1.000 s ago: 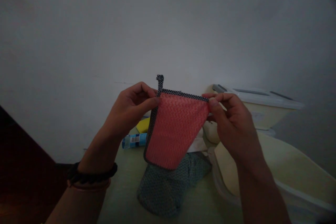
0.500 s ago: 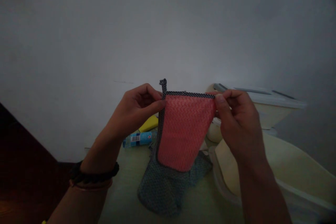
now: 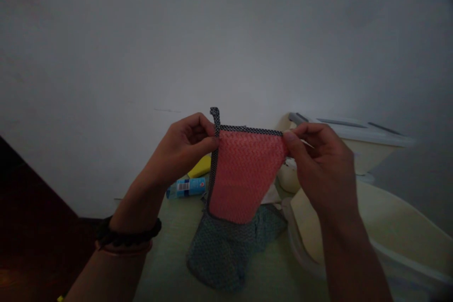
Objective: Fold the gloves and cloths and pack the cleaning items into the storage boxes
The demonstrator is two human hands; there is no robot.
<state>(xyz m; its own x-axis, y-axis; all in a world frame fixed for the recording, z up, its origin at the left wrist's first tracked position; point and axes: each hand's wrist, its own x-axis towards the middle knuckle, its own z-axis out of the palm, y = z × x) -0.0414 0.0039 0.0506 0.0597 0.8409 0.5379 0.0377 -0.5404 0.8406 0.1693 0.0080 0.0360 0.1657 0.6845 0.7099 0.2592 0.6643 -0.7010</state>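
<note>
A pink cleaning cloth [image 3: 249, 174] with a black-and-white checked border hangs between my hands, above the table. My left hand [image 3: 189, 144] pinches its upper left corner, where a short loop of the border sticks up. At the upper right corner, my right hand [image 3: 316, 163] grips the edge between thumb and fingers. The cloth's top edge is stretched nearly straight. Below and behind it, a dark grey-green cloth [image 3: 222, 259] lies rumpled on the table, partly covered from view by the pink one.
Behind my left hand lie a clear bottle with a blue label [image 3: 191, 187] and a yellow item [image 3: 200, 166]. A large cream tub [image 3: 399, 212] stands at the right, with a lidded cream container [image 3: 368, 146] behind it. The pale wall [image 3: 226, 47] rises beyond the table [image 3: 166, 264].
The pink cloth has shifted slightly left, and its lower edge is a little higher. My right hand has moved slightly left along with its corner. Both hands keep their hold.
</note>
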